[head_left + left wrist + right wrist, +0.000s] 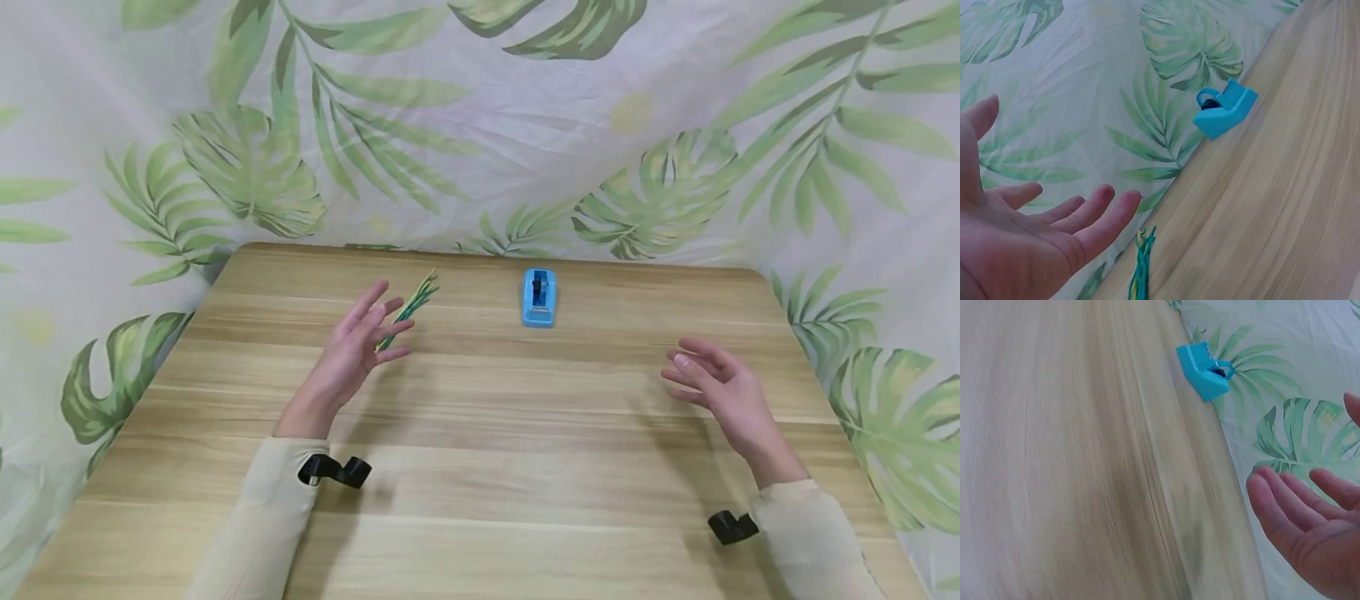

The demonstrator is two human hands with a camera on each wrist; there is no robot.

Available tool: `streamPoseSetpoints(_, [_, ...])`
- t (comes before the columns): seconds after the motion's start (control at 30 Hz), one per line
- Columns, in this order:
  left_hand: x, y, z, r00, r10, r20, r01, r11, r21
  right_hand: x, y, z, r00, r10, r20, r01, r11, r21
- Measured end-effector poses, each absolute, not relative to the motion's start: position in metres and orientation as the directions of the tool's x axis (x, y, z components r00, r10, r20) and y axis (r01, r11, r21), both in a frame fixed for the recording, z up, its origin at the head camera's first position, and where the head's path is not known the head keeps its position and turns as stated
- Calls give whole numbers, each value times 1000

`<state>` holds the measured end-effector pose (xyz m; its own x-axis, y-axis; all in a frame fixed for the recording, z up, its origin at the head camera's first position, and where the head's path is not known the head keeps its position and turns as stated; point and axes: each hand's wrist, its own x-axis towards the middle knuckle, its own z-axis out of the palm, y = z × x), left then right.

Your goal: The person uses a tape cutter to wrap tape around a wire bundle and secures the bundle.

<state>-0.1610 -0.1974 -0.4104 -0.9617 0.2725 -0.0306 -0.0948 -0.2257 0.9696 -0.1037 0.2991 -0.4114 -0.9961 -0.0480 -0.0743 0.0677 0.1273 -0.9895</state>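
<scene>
My left hand hovers over the table's left half with its fingers spread and nothing in its grasp. Just beyond those fingers lies a bundle of thin green and yellow strands, partly hidden by the hand in the head view; its end also shows in the left wrist view. A blue tape dispenser stands near the table's back edge, right of the bundle. Over the right half, my right hand is raised with loosely bent fingers, holding nothing. The dispenser appears in the right wrist view, apart from that hand.
The wood-grain table reaches back to a pale cloth printed with green leaves. Black camera mounts sit at both wrists, the left one and the right one.
</scene>
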Motion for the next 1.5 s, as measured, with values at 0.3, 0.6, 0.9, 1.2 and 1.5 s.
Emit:
streamPoseSetpoints(0.3, [-170, -185, -419, -952, 285, -114, -189, -252, 949, -109, 297, -415, -972, -162, -170, 196, -165, -967])
streamPoseSetpoints(0.6, [-187, -161, -419, -945, 285, -161, -224, -202, 953, -120, 291, -418, -959, -185, -213, 248, -189, -950])
streamPoseSetpoints(0.9, [-205, -142, -425, -937, 295, -188, -246, -172, 954, -133, 278, -418, -947, -188, -260, 292, -170, -941])
streamPoseSetpoints(1.2, [-219, -127, -426, -936, 296, -188, -240, -150, 959, -144, 264, -417, -937, -202, -284, 312, -127, -942])
streamPoseSetpoints(1.5, [-236, -108, -427, -927, 310, -208, -255, -116, 960, -157, 249, -418, -929, -201, -312, 335, -89, -938])
